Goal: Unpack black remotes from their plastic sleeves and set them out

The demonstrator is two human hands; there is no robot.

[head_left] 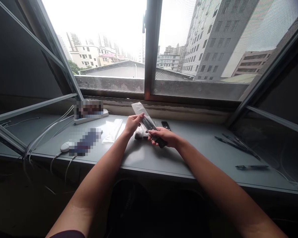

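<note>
A black remote control (161, 142) is partly inside a clear plastic sleeve (138, 108), tilted above the desk. My right hand (164, 135) is closed around the remote's lower part. With thumb and fingers, my left hand (133, 123) pinches the sleeve near its upper part. Under and behind my hands lies a bundle of white cable (142, 133) with a dark part, mostly hidden. A second black remote (166, 125) rests on the desk just beyond my right hand. Left of my left hand lie flat white plastic sleeves (113, 131).
On the left are a white power strip (91, 115), a blurred-out phone-like object (85, 143), a round white charger (64, 146) and loose cables. Several pens (252, 167) lie on the right of the grey desk (201, 158). Metal frames flank both sides; a window stands behind.
</note>
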